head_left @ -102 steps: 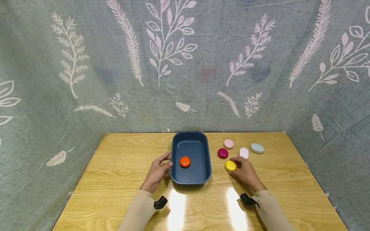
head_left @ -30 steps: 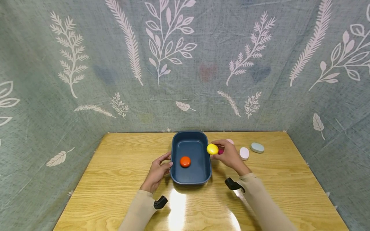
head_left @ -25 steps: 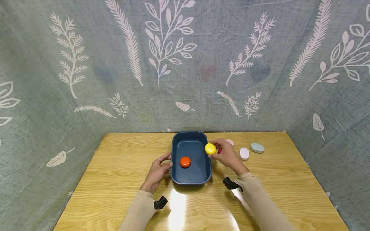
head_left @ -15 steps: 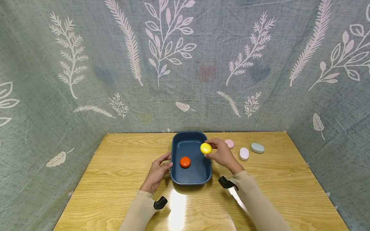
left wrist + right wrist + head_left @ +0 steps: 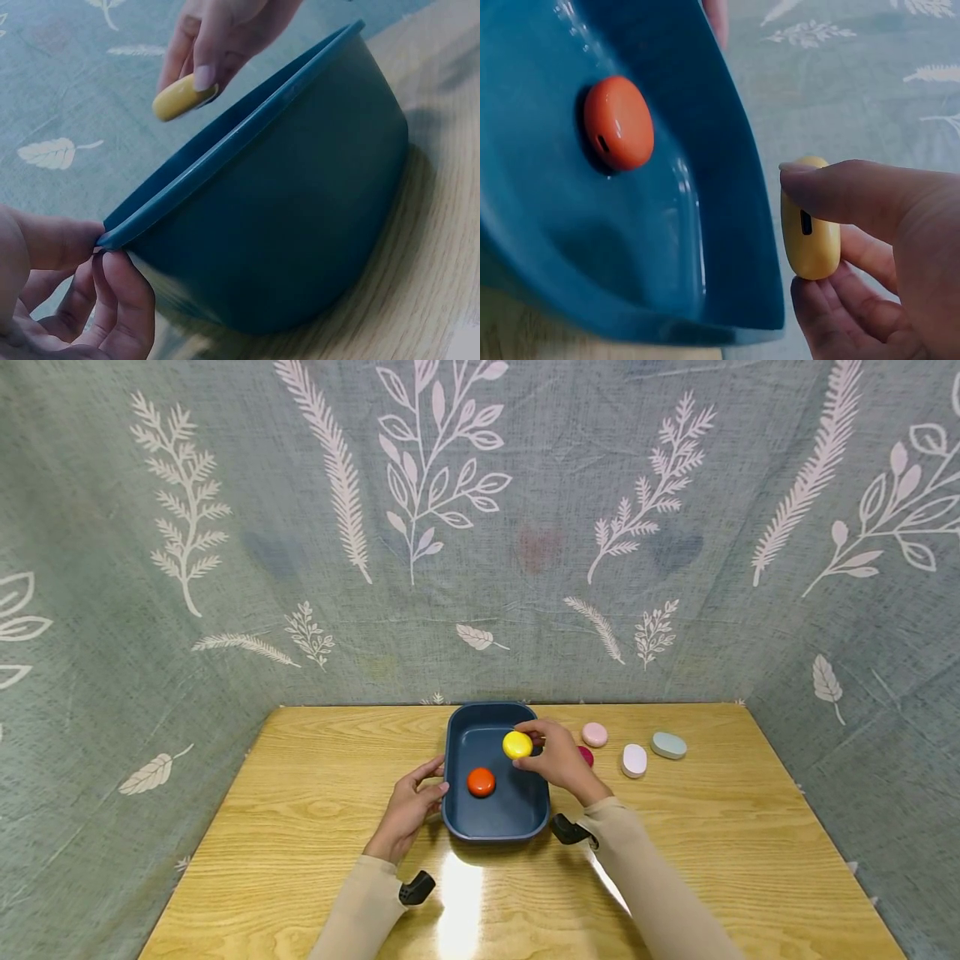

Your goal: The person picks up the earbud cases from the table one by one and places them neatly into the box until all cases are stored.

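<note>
Head view: the right hand [image 5: 558,758] pinches a yellow earbud case [image 5: 517,744] between thumb and fingertips and holds it above the far right part of the dark blue tub [image 5: 459,752], which stands near the far edge of the wooden table [image 5: 300,810], at its middle. An orange case [image 5: 481,782] lies on the tub's floor. The left hand [image 5: 408,806] grips the tub's left rim, thumb over it, fingers curled below. A dark red case [image 5: 586,755] is mostly hidden behind the right hand; a pink case [image 5: 595,734], a pale lilac case [image 5: 633,760] and a grey-blue case [image 5: 667,744] lie on the table towards its far right corner.

Left wrist view: the tub [image 5: 300,210] fills the picture, its inside hidden by the wall. The left hand's fingers [image 5: 124,300] clasp the rim corner, and the hand is cut off at the lower left. Beyond the far rim, the yellow case [image 5: 180,96] shows partly, covered by the right hand's fingertips [image 5: 206,71].

Right wrist view: the yellow case [image 5: 810,232] stands on edge between thumb [image 5: 855,191] and fingers, just beside the tub's rim [image 5: 754,217] and apart from it. The orange case [image 5: 619,122] rests inside the tub.
</note>
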{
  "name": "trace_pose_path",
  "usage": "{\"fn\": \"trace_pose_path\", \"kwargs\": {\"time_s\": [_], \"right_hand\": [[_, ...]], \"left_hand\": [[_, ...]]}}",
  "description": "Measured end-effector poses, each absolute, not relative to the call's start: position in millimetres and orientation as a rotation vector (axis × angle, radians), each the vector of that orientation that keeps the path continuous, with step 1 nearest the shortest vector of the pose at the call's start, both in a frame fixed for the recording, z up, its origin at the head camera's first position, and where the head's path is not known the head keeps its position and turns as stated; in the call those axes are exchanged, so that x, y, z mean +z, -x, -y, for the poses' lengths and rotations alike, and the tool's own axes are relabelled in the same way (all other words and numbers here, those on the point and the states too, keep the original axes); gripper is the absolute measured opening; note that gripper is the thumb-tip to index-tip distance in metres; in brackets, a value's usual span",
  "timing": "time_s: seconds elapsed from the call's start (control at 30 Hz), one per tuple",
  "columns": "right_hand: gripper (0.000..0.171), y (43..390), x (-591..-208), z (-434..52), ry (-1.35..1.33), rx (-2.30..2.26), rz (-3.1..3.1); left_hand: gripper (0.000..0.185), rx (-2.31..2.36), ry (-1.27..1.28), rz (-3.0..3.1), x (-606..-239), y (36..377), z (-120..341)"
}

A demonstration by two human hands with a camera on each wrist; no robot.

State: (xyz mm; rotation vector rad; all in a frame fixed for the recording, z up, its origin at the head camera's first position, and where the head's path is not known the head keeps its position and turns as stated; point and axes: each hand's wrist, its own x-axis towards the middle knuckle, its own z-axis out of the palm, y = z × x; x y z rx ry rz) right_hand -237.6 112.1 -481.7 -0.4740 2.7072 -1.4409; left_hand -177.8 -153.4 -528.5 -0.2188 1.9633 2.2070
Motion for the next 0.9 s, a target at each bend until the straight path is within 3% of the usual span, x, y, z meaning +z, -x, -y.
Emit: {"fn": "trace_pose_path", "kwargs": {"time_s": [0.9], "right_hand": [[0.053, 260.7, -484.5, -74.9, 0.443, -1.338, -2.699]], "left_hand": [[0.054, 2.217, 0.204, -1.949, -529.1, 177.5, 153.8]]}}
